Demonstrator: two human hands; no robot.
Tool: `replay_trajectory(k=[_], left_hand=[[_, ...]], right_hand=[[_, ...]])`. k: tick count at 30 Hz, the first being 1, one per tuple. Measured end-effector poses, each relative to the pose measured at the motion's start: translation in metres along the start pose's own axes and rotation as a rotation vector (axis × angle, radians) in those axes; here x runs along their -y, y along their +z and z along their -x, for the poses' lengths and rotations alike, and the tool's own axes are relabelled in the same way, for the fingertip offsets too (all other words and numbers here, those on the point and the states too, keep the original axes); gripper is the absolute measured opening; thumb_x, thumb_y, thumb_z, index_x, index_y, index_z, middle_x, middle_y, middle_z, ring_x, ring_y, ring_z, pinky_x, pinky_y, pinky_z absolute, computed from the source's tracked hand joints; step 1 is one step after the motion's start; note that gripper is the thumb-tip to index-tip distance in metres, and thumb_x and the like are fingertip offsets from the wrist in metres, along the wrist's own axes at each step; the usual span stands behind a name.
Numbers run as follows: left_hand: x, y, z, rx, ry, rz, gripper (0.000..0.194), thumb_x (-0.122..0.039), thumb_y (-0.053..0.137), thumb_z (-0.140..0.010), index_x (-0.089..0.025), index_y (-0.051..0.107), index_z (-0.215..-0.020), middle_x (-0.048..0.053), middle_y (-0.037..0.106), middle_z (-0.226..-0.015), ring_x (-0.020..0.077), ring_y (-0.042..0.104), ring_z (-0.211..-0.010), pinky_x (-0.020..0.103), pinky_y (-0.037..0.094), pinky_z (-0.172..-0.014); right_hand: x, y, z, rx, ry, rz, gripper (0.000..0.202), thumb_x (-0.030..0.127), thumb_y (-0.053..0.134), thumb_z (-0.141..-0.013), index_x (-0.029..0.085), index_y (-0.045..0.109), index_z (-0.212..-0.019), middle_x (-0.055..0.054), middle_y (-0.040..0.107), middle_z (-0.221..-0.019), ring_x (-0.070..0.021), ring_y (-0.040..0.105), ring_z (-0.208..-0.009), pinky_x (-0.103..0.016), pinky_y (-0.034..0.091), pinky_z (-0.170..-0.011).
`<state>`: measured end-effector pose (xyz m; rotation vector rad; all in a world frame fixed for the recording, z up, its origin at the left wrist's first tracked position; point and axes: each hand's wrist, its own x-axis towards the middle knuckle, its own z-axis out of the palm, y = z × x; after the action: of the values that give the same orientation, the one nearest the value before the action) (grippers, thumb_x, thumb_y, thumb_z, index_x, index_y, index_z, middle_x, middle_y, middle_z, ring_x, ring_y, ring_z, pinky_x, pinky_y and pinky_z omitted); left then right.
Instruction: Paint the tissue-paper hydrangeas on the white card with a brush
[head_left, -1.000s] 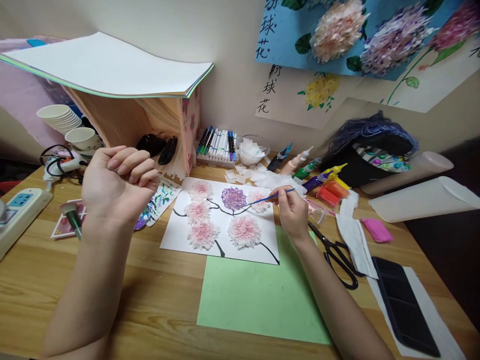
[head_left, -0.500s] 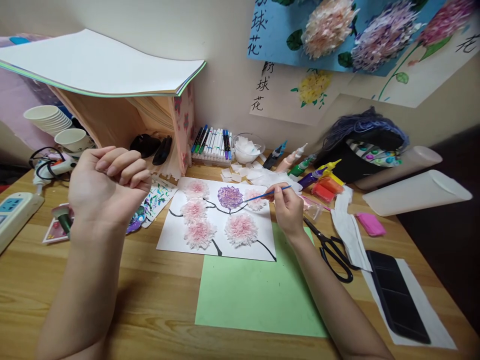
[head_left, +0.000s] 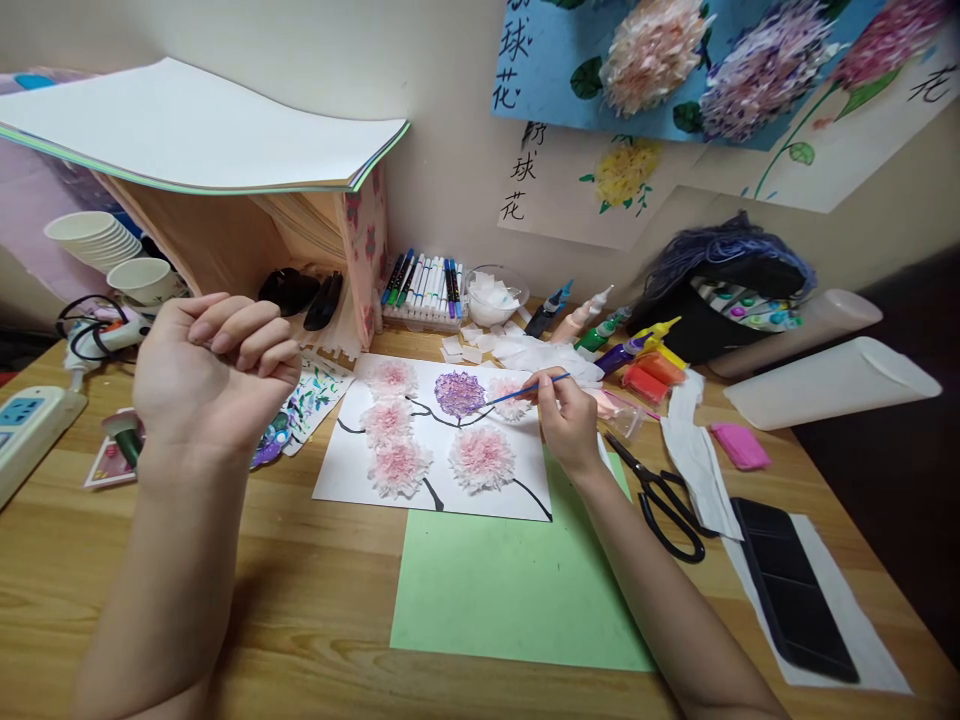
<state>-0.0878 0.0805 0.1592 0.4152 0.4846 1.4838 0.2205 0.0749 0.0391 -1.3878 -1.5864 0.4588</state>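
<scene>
My right hand pinches a thin blue brush, its tip at the right edge of a purple paper flower. That flower sits on a white sheet with several pink paper flowers and black painted stems. Raised at the left, my left hand has its fingers curled into a loose fist, palm side showing, with nothing seen in it. Under the white sheet's lower right part lies a green sheet.
Black scissors, a black case and a pink block lie at the right. Behind the sheet stand paint bottles, a marker box and a bowl. A power strip is far left.
My right hand has shifted slightly left with the brush, and its tip has moved left to the purple flower's edge. My left hand stays raised and curled.
</scene>
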Motion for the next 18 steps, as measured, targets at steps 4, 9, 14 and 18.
replay_trajectory(k=[4, 9, 14, 18], left_hand=[[-0.0008, 0.0005, 0.0018, -0.001, 0.004, -0.007, 0.035, 0.000, 0.037, -0.062, -0.022, 0.010, -0.059, -0.007, 0.016, -0.052, 0.0086, 0.019, -0.042, 0.023, 0.019, -0.040], [-0.0003, 0.0010, 0.0028, -0.009, 0.008, -0.004, 0.035, 0.000, 0.037, -0.061, -0.022, 0.010, -0.060, -0.008, 0.016, -0.052, 0.0083, 0.018, -0.042, 0.022, 0.018, -0.039], [-0.0023, 0.0017, 0.0026, 0.002, 0.012, 0.003, 0.034, 0.000, 0.037, -0.063, -0.022, 0.010, -0.059, -0.008, 0.016, -0.052, 0.0082, 0.018, -0.042, 0.022, 0.018, -0.039], [-0.0037, 0.0014, 0.0037, 0.008, 0.017, 0.010, 0.034, 0.000, 0.037, -0.064, -0.022, 0.011, -0.060, -0.008, 0.015, -0.052, 0.0081, 0.018, -0.042, 0.022, 0.017, -0.039]], right_hand=[[0.0002, -0.0007, -0.0007, -0.021, -0.012, 0.006, 0.027, 0.034, 0.039, -0.093, 0.020, 0.057, -0.078, -0.001, 0.063, -0.073, -0.0127, 0.063, -0.066, -0.025, 0.047, -0.063], [0.0012, -0.0011, -0.0008, 0.004, -0.013, 0.007, 0.027, 0.034, 0.040, -0.093, 0.020, 0.057, -0.078, 0.000, 0.063, -0.072, -0.0129, 0.063, -0.067, -0.025, 0.047, -0.064], [0.0030, -0.0029, 0.0007, -0.031, -0.028, -0.037, 0.026, 0.033, 0.040, -0.093, 0.020, 0.058, -0.079, 0.000, 0.062, -0.073, -0.0128, 0.062, -0.067, -0.026, 0.047, -0.064], [0.0047, -0.0021, 0.0017, -0.030, -0.064, -0.055, 0.026, 0.032, 0.041, -0.093, 0.020, 0.059, -0.079, 0.000, 0.063, -0.075, -0.0123, 0.062, -0.068, -0.026, 0.048, -0.065]])
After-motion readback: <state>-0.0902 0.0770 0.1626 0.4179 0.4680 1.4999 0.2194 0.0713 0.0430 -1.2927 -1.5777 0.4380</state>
